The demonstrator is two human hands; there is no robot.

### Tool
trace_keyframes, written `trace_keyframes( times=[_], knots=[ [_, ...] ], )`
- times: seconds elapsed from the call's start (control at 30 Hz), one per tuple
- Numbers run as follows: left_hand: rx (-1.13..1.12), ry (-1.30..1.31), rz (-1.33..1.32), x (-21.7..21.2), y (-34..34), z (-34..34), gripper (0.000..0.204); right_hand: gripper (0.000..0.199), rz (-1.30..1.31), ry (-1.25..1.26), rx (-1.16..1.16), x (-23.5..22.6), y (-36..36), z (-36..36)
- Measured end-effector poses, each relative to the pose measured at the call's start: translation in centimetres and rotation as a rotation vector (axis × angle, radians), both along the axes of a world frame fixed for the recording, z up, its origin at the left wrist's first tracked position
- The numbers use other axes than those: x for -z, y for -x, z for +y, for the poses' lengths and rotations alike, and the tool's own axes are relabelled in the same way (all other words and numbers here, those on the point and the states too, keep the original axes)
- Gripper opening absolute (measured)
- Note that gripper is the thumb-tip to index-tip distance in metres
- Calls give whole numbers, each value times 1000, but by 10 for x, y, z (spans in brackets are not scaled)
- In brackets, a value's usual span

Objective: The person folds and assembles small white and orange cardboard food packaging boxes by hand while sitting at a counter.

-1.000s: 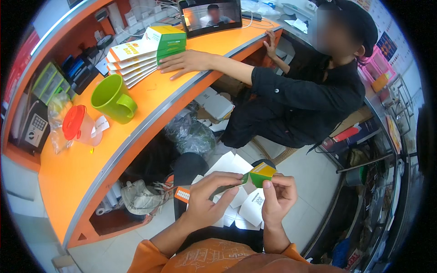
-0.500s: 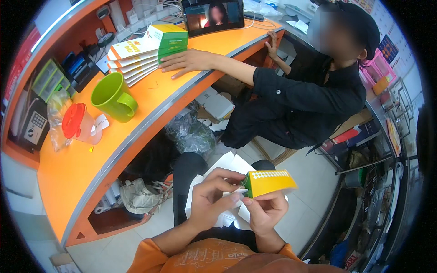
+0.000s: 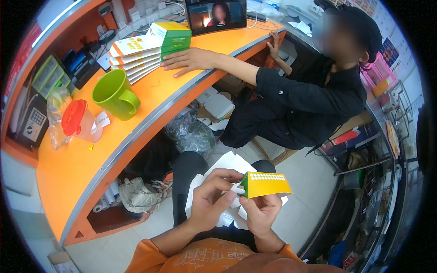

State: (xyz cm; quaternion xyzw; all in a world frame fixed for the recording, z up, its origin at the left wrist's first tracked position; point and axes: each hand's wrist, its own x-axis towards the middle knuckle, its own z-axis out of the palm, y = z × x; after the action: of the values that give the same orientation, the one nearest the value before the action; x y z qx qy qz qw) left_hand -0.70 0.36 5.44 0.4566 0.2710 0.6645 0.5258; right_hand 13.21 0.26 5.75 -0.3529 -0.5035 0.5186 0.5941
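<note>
Above my lap I hold a small yellow and green carton [image 3: 268,183] with a row of white shapes along its top edge. My right hand [image 3: 260,214] grips it from below, the thumb at its near lower corner. My left hand [image 3: 211,198] is closed at the carton's green left end, its fingertips pinching a small white flap there. Whether that flap belongs to the carton I cannot tell. Flat white cardboard pieces [image 3: 195,187] lie on my lap beneath both hands.
On the orange counter [image 3: 59,182] stand a green mug [image 3: 110,93], a red-lidded cup [image 3: 77,119], a stack of folded cartons [image 3: 136,50] and a tablet [image 3: 216,18]. A co-worker in black [image 3: 314,98] sits opposite, one hand by the stack. Plastic bags [image 3: 193,136] lie under the counter.
The carton has shifted slightly to the left and turned a little in my hands. Both hands keep their grip; the co-worker's hand stays by the stack.
</note>
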Motion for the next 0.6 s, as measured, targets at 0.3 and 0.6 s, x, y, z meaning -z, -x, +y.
trace_keyframes(
  times=[0.3, 0.6],
  knots=[
    [-125, -63, 282, -3, 3, -4, 8, 20, 165, -79, 40, -3, -1, 0],
    [-256, -182, 495, -11, 0, 0, 16, 25, -35, -209, 105, 10, -10, 2]
  ],
)
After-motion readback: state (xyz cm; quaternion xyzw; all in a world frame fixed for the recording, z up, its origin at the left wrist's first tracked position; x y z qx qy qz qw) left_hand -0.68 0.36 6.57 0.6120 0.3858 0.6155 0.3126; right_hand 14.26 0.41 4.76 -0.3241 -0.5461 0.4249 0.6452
